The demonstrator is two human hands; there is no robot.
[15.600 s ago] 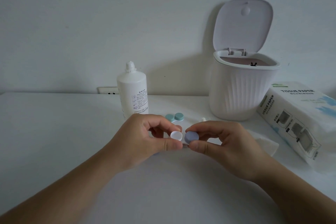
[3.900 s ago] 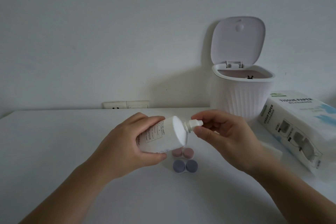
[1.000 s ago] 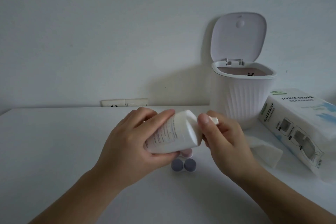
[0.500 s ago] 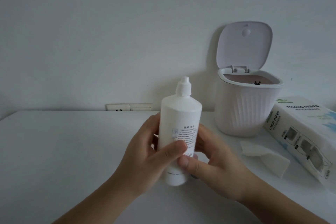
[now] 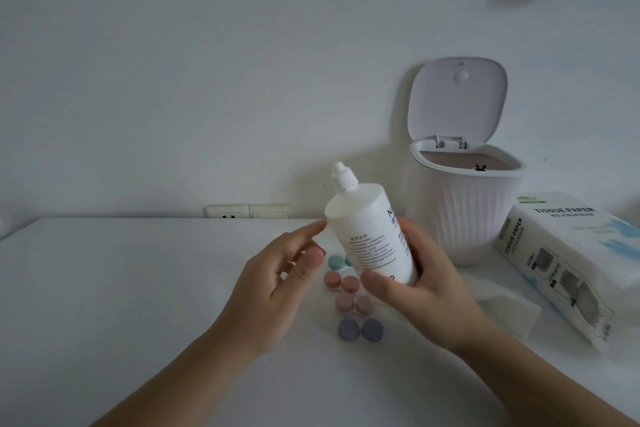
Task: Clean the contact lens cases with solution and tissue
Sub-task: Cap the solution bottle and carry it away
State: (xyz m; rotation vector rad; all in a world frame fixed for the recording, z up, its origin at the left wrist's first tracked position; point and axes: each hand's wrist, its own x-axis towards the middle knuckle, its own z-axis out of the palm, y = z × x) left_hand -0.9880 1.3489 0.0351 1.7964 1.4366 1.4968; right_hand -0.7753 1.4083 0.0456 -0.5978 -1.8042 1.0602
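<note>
My right hand (image 5: 426, 291) grips the white solution bottle (image 5: 370, 236), capped and tilted a little to the left above the table. My left hand (image 5: 277, 281) hovers just left of the bottle with its fingers spread and nothing in it. Below the hands lie several contact lens cases in a column: a teal case (image 5: 335, 262) half hidden by the bottle, a pink case (image 5: 341, 281), a duller pink case (image 5: 351, 303) and a purple case (image 5: 360, 329). A white tissue (image 5: 509, 308) lies flat to the right, partly under my right wrist.
A white ribbed bin (image 5: 464, 211) with its lid up stands behind the bottle. A pack of tissue paper (image 5: 568, 260) lies at the right edge. A wall socket (image 5: 247, 211) sits at the back of the white table (image 5: 121, 288).
The bottle has passed from both hands to the right hand alone and tilted left. The left hand has let go and opened. The lens cases are uncovered now.
</note>
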